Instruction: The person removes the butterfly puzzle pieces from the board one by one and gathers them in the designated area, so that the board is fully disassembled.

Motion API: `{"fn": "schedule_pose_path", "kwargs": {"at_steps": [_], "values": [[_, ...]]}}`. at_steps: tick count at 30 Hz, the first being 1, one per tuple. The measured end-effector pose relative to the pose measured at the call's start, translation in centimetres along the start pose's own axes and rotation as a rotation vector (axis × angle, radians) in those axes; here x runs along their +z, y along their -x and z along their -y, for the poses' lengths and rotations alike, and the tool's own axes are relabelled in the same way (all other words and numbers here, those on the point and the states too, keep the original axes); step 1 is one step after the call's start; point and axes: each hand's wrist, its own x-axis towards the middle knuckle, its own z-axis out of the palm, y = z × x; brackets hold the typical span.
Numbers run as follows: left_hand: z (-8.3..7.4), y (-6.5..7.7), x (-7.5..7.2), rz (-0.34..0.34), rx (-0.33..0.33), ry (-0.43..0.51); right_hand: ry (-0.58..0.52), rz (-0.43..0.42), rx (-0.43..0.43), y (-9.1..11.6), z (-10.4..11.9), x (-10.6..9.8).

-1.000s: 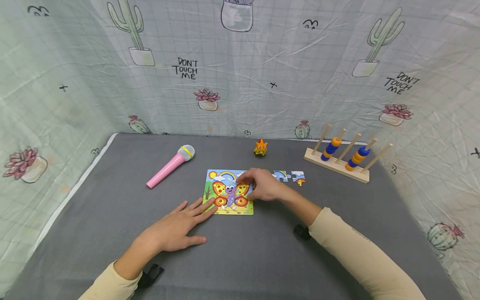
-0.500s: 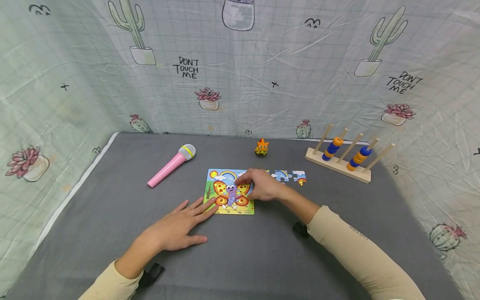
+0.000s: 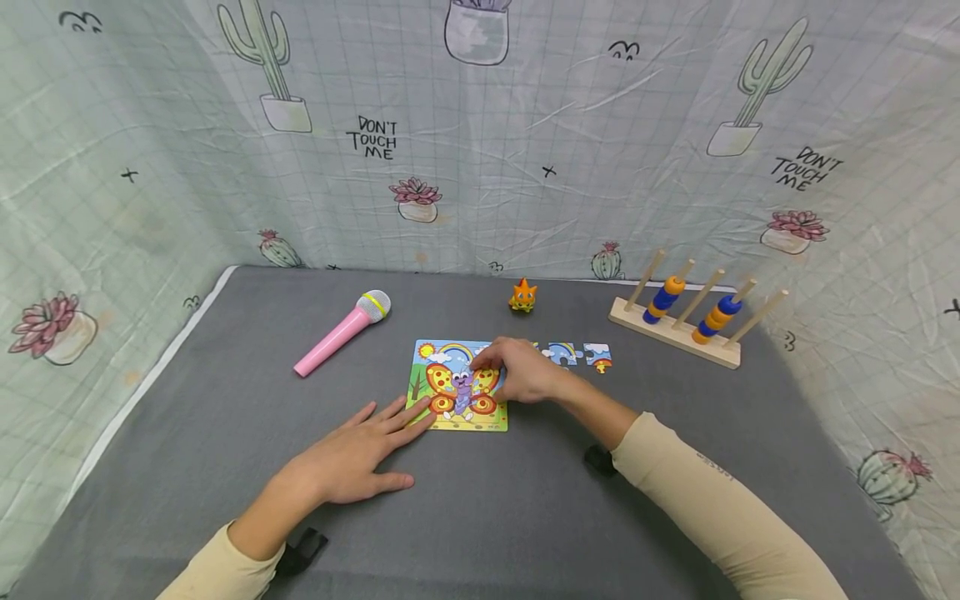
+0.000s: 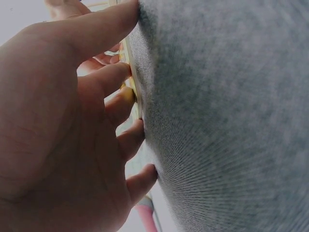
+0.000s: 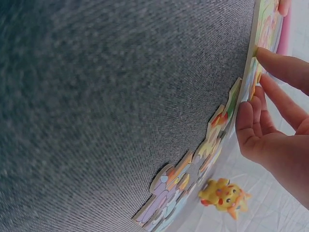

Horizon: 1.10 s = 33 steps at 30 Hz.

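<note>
A butterfly jigsaw puzzle board (image 3: 459, 393) lies flat on the grey tabletop in the head view. My left hand (image 3: 348, 460) lies spread, its fingertips resting on the board's lower left corner. The left wrist view shows those fingertips (image 4: 126, 94) at the board's edge. At the board's right side my right hand (image 3: 528, 372) is curled, thumb and index finger gripping the board there. Whether a separate piece is under these fingers cannot be made out. Loose puzzle pieces (image 3: 597, 356) lie to the right, partly hidden behind that hand; more pieces (image 5: 178, 179) show in the right wrist view.
A pink toy microphone (image 3: 341, 335) lies at the back left. Behind the board stands a small orange and yellow toy figure (image 3: 522, 296). A wooden peg stand (image 3: 675, 332) with blue and orange beads is at the back right. A patterned cloth (image 3: 480, 167) surrounds the table.
Both hands, the board and the loose pieces stay in the same places. Only a slight shift of the head camera shows.
</note>
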Motion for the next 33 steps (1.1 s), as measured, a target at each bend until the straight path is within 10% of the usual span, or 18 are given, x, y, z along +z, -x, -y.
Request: {"fn": "schedule_pose_path", "kwargs": {"at_steps": [33], "values": [[0.02, 0.01, 0.10, -0.010, 0.010, 0.002, 0.050, 0.005, -0.017, -0.25, -0.01, 0.00]]}}
